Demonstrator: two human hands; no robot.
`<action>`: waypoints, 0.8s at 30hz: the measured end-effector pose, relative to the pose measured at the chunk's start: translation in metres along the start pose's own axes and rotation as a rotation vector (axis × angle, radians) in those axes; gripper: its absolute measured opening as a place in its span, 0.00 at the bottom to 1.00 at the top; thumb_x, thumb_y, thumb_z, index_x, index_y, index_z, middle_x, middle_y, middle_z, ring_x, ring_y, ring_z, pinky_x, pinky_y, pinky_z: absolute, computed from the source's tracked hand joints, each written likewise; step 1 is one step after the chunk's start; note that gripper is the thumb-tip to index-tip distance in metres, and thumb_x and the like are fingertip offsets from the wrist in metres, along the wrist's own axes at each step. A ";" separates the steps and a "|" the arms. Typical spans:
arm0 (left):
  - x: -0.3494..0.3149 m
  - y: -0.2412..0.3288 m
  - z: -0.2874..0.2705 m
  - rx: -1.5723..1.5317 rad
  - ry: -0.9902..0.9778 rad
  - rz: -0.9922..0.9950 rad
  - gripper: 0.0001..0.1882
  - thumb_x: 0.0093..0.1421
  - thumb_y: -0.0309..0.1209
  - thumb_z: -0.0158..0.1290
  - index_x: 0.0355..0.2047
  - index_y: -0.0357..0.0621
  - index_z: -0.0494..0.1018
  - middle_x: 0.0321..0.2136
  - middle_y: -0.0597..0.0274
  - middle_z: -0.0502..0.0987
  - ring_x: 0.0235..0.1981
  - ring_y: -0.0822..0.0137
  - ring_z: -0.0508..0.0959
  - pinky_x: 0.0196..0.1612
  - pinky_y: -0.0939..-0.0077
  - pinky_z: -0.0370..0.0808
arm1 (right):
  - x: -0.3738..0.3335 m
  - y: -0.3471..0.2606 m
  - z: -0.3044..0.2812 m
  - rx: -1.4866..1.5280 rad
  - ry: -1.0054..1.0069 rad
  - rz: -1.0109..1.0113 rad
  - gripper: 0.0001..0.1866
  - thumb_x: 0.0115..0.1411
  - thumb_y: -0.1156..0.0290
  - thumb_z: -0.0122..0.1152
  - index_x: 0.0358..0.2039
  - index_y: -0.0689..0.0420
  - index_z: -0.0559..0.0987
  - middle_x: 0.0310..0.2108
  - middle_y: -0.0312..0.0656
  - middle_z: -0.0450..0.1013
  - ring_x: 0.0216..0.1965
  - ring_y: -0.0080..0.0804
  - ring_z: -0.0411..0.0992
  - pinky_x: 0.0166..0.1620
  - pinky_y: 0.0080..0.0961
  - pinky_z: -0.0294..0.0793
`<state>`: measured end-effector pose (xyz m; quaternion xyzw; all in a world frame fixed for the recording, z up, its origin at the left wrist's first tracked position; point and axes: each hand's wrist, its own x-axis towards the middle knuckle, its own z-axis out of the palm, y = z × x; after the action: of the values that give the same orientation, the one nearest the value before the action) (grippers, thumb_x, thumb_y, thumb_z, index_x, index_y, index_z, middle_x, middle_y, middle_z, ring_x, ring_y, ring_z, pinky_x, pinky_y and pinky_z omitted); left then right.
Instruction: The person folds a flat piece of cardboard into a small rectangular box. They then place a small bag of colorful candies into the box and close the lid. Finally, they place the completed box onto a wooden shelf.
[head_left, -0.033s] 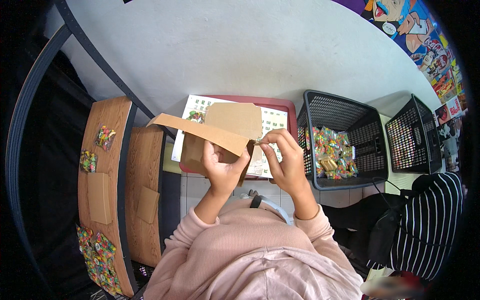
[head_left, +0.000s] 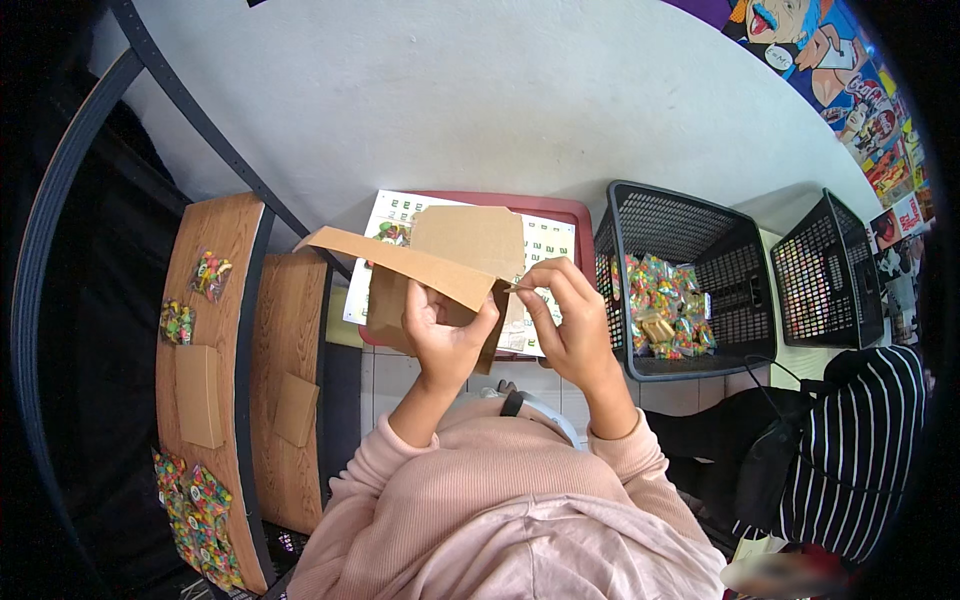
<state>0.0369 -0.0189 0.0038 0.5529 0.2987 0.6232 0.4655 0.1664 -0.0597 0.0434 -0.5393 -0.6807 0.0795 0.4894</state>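
A part-folded brown cardboard box (head_left: 405,262) is held up in front of me, tilted, with one wide flap standing at its far side. My left hand (head_left: 445,335) grips the near wall, thumb on the outside and fingers partly hidden behind the cardboard. At the box's right corner, my right hand (head_left: 568,318) pinches a small cardboard tab between thumb and fingers. Beneath the box lies a white board (head_left: 555,235) with rows of small green marks, on a red table (head_left: 582,215). A bag of colourful sweets (head_left: 393,234) shows partly behind the box.
To the right stand a black crate (head_left: 735,270) of sweet bags (head_left: 660,300) and another black crate (head_left: 825,270). Wooden shelves (head_left: 225,235) at left carry sweet bags (head_left: 195,510) and flat cardboard pieces (head_left: 200,395). A person in striped clothing (head_left: 860,450) is at lower right.
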 end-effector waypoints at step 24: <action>-0.004 -0.001 0.001 -0.063 0.050 -0.133 0.22 0.45 0.17 0.57 0.39 0.32 0.59 0.25 0.55 0.75 0.27 0.71 0.77 0.31 0.83 0.75 | 0.002 0.002 0.009 0.071 0.015 0.038 0.07 0.45 0.80 0.58 0.27 0.62 0.74 0.27 0.42 0.67 0.26 0.36 0.70 0.28 0.26 0.70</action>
<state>0.0382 -0.0226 0.0018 0.5010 0.3268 0.6136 0.5155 0.1605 -0.0534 0.0390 -0.5349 -0.6633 0.1089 0.5120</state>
